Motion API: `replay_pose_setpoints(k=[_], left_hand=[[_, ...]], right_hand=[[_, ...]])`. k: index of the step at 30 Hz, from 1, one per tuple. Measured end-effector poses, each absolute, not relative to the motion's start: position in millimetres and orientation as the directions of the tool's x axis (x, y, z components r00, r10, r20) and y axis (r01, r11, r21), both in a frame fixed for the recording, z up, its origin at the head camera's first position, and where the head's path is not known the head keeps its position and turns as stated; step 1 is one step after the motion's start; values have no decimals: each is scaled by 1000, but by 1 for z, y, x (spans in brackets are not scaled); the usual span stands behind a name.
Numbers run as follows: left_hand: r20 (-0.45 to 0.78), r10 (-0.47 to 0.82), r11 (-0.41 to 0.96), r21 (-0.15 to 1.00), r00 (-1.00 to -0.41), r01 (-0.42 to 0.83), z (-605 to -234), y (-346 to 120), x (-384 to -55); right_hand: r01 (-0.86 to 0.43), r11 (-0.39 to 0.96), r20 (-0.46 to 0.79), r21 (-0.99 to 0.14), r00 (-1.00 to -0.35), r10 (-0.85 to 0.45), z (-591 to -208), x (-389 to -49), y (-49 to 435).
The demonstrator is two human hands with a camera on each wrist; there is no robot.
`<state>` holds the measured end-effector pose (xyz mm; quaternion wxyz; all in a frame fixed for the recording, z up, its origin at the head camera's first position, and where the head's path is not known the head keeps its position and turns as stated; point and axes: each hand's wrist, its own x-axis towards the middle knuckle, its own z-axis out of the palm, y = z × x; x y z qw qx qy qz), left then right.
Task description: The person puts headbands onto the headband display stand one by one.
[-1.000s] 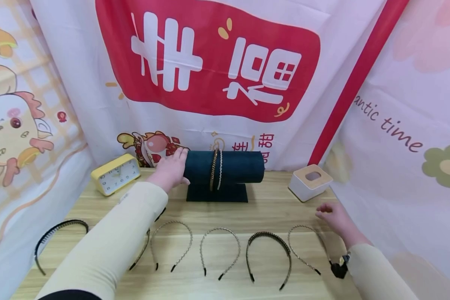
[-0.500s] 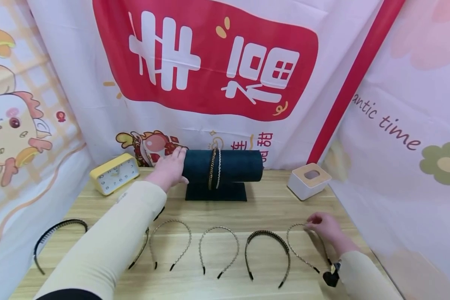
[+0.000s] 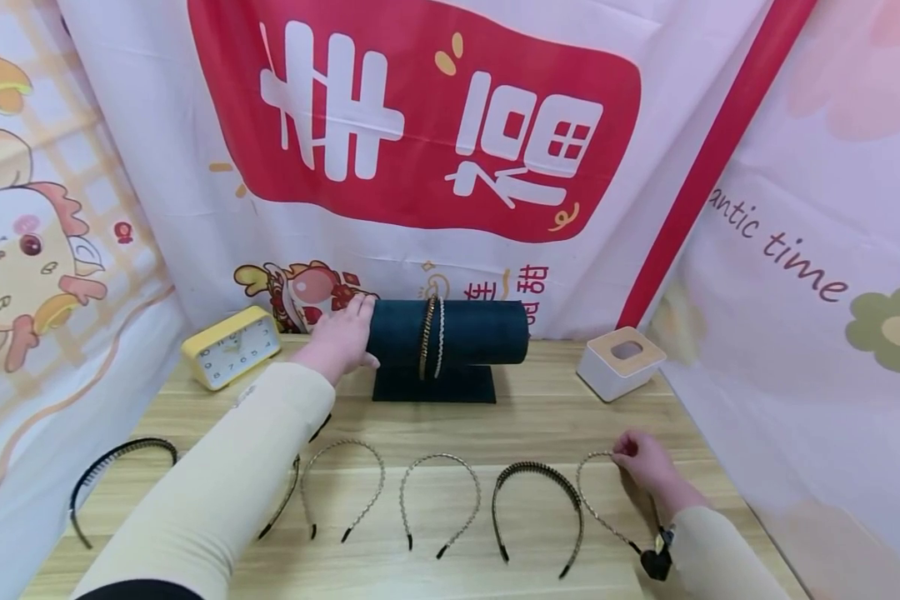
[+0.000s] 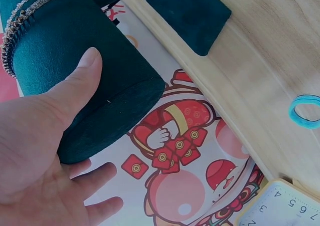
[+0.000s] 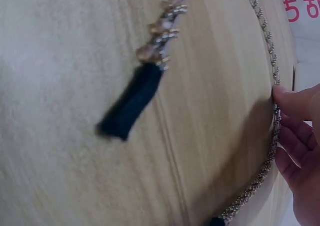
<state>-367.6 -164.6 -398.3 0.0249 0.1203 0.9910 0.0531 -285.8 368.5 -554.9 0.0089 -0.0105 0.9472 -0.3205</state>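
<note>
A beaded headband [image 5: 274, 60] is lying at the near right of the bench [image 3: 525, 429], and its far curve is pinched lightly between thumb and fingers in the right grip [image 3: 645, 462]. Part of its right leg is hidden by that hand. The left end of the dark display stand [image 3: 487, 333] is touched by the left grip [image 3: 339, 337], which is spread wide: the thumb is laid on the roll and some fingers are stretched past its end. How firmly the roll is pressed cannot be told.

Around the roll, near its middle, a gold headband [image 3: 427, 337] and a pale headband [image 3: 442, 337] are worn just beside each other. If the left end were pushed down unevenly, the stand could be tipped or turned, and these two could be shifted.

The pinched band is thin, so it could be let slip or swivelled if held at one spot only. A dark headband [image 3: 537, 468] is set just beside it on the left and could be snagged or dragged if the beaded one were swung that way.
</note>
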Motion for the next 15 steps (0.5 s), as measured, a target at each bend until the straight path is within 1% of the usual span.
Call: replay_pose_setpoints(k=[3, 7, 15], left_hand=[[-35, 239, 966, 109, -970, 234, -398, -164, -368], [-31, 240, 966, 103, -970, 235, -398, -164, -368], [-39, 239, 967, 100, -970, 234, -399, -165, -369]], right_hand=[[-15, 804, -8, -594, -1000, -25, -555, -287, 370], [-17, 788, 0, -616, -1000, -21, -549, -292, 375], [-66, 756, 46, -651, -998, -48, -519, -303, 382]])
